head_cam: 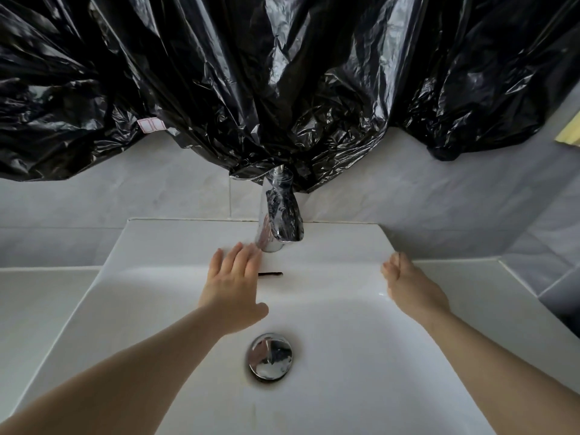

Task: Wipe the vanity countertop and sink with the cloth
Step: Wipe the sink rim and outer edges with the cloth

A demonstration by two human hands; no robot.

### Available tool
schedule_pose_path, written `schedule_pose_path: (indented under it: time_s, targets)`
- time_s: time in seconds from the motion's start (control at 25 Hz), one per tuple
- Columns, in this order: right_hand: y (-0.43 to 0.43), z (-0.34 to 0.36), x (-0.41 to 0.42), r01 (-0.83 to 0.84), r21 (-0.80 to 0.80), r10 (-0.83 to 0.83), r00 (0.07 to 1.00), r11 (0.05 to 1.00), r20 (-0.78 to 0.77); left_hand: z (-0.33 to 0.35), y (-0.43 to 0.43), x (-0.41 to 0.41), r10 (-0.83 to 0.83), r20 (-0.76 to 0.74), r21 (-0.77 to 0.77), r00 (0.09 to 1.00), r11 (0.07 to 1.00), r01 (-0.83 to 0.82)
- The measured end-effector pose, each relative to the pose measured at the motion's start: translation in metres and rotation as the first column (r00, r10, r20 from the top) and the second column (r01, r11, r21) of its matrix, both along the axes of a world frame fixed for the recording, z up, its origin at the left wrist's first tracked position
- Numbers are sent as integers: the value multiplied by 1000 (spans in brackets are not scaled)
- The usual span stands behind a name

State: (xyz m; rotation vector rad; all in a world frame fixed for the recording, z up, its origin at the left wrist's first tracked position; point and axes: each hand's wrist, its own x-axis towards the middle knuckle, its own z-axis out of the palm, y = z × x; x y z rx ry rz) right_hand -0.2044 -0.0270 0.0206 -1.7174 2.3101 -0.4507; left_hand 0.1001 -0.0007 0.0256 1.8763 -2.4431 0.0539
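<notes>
A white ceramic sink (339, 309) fills the lower view, with a chrome drain plug (270, 356) in its basin. My left hand (233, 284) reaches over the back of the basin, fingers spread, its fingertips just left of the chrome faucet (277, 221). My right hand (408, 284) rests edge-on at the sink's right rim, fingers together and extended, holding nothing. A yellow cloth-like thing (569, 133) shows at the far right edge, apart from both hands. The white countertop (34, 293) flanks the sink.
Crumpled black plastic sheeting (282, 73) hangs over the wall above the faucet and drapes onto its top. Grey wall tiles (157, 189) sit behind the sink. A dark overflow slot (270, 274) lies below the faucet.
</notes>
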Motion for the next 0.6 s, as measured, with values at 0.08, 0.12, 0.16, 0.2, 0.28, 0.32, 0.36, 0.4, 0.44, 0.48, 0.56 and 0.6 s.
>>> schedule_pose_path:
  time_s: [0.08,0.12,0.16,0.2,0.28,0.32,0.36,0.4,0.44,0.48,0.56,0.6]
  targets:
    - [15,0,-12,43,74,-52,992,996,114,-7,12,-6,-37,-2,-60,999,997,37]
    - [10,1,-14,69,73,-83,974,995,209,-12,16,-13,-62,-19,-62,998,996,60]
    - [2,4,-12,100,56,-113,940,993,321,-14,18,-19,-59,-35,-42,998,997,57]
    - [-6,8,-9,125,55,-136,899,991,416,-13,18,-26,-29,-36,-23,999,999,28]
    - [-10,12,-5,116,34,-117,841,993,528,-9,16,-40,11,-48,-44,999,999,-13]
    - [-5,12,-7,95,16,-86,804,995,588,-5,15,-52,18,-52,-43,998,999,-20]
    - [7,12,-11,60,7,-50,746,998,664,-1,13,-65,13,-48,-27,999,1000,-14]
    - [21,13,-15,22,6,-19,673,1000,739,2,9,-77,-7,-50,-17,999,1000,6]
    - [34,13,-21,-13,5,4,603,1000,798,4,3,-93,-38,-62,-8,997,999,38]
    - [45,17,-25,-43,15,11,538,999,843,7,-4,-110,-72,-90,12,993,997,73]
    - [53,19,-34,-87,67,-17,476,994,879,15,-22,-148,-73,-167,75,983,993,86]
    - [53,20,-35,-99,87,-31,462,991,886,18,-31,-162,-45,-206,105,978,992,68]
